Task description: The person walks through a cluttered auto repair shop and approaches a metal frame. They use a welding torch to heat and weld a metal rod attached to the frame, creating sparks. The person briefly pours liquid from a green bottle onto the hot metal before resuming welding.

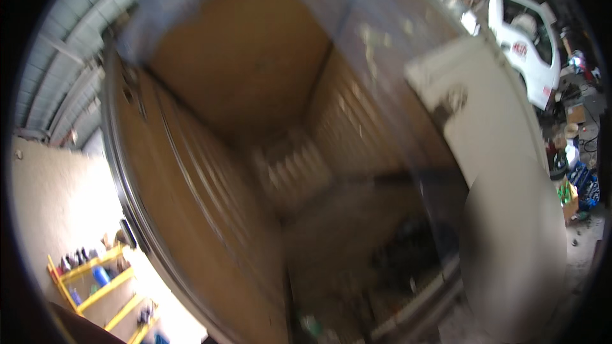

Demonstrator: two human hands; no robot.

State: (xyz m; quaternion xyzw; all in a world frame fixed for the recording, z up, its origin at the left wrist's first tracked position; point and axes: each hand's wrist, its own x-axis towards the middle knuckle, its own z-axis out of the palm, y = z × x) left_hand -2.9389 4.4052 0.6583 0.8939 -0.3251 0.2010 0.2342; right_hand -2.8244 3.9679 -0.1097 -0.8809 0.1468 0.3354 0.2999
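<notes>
Neither of my hands shows in the head view. The picture is blurred by motion. A large open cargo box of a truck [255,121] fills the middle, with brown ribbed inner walls and a dark floor. Its grey rear door [503,172] stands swung open on the right. Dark, unclear items lie on the floor near the box's rear edge [408,261].
A yellow rack with bottles and cans [102,280] stands against a pale wall at lower left. A white truck cab [526,41] is parked at upper right, with crates and clutter [574,185] on the ground beside it. A corrugated metal roof [70,38] spans overhead.
</notes>
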